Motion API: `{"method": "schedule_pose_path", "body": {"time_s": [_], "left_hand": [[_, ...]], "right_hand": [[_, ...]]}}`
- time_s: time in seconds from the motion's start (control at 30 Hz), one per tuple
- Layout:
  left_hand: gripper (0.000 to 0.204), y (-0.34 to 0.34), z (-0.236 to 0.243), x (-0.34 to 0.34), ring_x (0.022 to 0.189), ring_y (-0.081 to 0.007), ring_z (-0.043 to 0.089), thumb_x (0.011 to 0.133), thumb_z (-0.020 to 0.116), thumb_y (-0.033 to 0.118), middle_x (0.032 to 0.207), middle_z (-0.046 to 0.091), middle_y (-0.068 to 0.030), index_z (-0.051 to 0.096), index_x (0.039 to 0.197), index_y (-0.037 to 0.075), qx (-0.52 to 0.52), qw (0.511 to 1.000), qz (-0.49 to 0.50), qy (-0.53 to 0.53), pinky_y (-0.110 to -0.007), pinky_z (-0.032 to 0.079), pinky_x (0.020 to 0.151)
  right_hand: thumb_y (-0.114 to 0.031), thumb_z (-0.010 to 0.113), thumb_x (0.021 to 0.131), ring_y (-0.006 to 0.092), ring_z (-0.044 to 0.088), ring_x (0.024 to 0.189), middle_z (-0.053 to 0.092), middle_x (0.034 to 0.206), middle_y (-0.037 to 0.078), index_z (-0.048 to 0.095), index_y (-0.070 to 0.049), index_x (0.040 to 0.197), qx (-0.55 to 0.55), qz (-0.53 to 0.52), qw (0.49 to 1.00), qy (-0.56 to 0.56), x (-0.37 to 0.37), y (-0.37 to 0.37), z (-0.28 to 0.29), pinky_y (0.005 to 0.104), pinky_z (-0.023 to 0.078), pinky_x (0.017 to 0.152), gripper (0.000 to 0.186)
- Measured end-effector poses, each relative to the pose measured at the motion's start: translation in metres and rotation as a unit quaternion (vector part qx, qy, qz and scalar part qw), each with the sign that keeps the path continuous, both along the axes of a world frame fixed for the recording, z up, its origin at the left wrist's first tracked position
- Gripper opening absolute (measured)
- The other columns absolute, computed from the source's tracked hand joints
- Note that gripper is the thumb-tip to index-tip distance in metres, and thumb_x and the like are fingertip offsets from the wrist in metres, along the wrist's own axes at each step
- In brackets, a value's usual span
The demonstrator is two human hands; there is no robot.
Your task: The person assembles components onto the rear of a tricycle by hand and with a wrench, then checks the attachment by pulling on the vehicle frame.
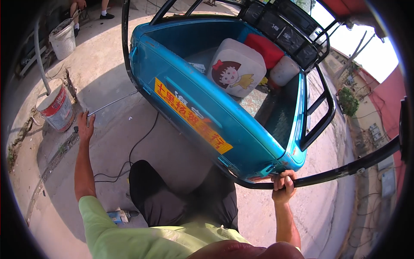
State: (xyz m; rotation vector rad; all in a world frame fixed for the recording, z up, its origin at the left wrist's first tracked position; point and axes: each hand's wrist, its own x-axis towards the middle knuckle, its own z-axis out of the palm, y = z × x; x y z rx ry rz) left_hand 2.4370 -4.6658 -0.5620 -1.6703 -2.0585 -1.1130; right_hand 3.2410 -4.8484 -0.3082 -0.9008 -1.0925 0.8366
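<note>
My left hand [85, 125] is stretched out to the left, its fingers at the end of a thin metal rod [113, 102]. The rod's other end reaches the lower side of a blue cargo bed [207, 101], where its tip is hidden. My right hand [283, 185] is wrapped round a black tubular bar [332, 176] at the bed's near right corner. A yellow sticker [194, 115] runs along the bed's side panel. Inside the bed are a white block-shaped seat [237, 69] with a cartoon girl on it, a red cloth [264, 51] and a whitish container [284, 71].
A red and white bucket [58, 108] with a pole stands beyond my left hand. Farther back are a grey-white bucket [62, 39] and another person's legs [105, 7]. A black cable [137, 149] curves over the ground. A blue tool [122, 216] lies by my left thigh.
</note>
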Motion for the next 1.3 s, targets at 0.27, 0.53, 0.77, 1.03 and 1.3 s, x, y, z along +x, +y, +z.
{"method": "schedule_pose_path", "body": {"time_s": [0.27, 0.53, 0.77, 1.03, 1.3], "left_hand": [[0.075, 0.027, 0.007, -0.015, 0.089, -0.0322, 0.066, 0.097, 0.043, 0.069, 0.082, 0.068, -0.0188, 0.071, 0.093, 0.000, -0.282, 0.898, 0.061, -0.332, -0.044, 0.049, 0.088], [0.096, 0.031, 0.028, 0.021, 0.086, -0.0275, 0.068, 0.090, 0.030, 0.084, 0.084, 0.071, -0.0181, 0.070, 0.086, -0.003, -0.267, 0.811, 0.141, -0.501, -0.042, 0.052, 0.078], [0.095, 0.024, 0.026, 0.039, 0.069, -0.0277, 0.072, 0.093, 0.038, 0.078, 0.089, 0.070, -0.0218, 0.068, 0.104, -0.011, -0.315, 0.853, 0.138, -0.392, -0.040, 0.056, 0.061], [0.072, 0.001, 0.021, 0.020, 0.077, -0.0234, 0.072, 0.097, 0.054, 0.063, 0.101, 0.069, -0.0157, 0.064, 0.116, -0.006, -0.155, 0.859, 0.000, -0.489, -0.031, 0.058, 0.065], [0.065, -0.002, -0.023, 0.007, 0.094, -0.0223, 0.069, 0.105, 0.045, 0.052, 0.120, 0.064, -0.0124, 0.055, 0.138, -0.003, 0.018, 0.819, -0.079, -0.568, -0.034, 0.055, 0.077]], "right_hand": [[-0.030, 0.057, 0.097, 0.0091, 0.035, 0.043, 0.037, 0.055, -0.004, 0.059, -0.002, 0.096, 0.010, 0.000, 1.000, -0.022, 0.001, -0.005, 0.005, 0.0302, 0.043, 0.058, 0.028], [-0.025, 0.060, 0.093, 0.0091, 0.038, 0.046, 0.040, 0.056, -0.003, 0.060, 0.000, 0.095, 0.005, -0.008, 1.000, -0.002, 0.000, -0.002, 0.008, 0.0275, 0.045, 0.057, 0.024], [-0.028, 0.058, 0.092, 0.0087, 0.042, 0.046, 0.041, 0.055, -0.003, 0.061, -0.001, 0.094, 0.003, -0.032, 0.999, -0.037, 0.005, -0.010, 0.008, 0.0282, 0.044, 0.055, 0.028], [-0.026, 0.056, 0.096, 0.0085, 0.038, 0.046, 0.039, 0.056, -0.004, 0.060, -0.002, 0.096, -0.005, 0.002, 1.000, -0.019, 0.003, -0.008, 0.006, 0.0291, 0.044, 0.059, 0.024], [-0.026, 0.063, 0.092, 0.0091, 0.040, 0.046, 0.042, 0.055, -0.002, 0.060, 0.000, 0.094, -0.006, -0.006, 1.000, 0.009, 0.003, -0.002, 0.005, 0.0293, 0.047, 0.058, 0.027]]}}
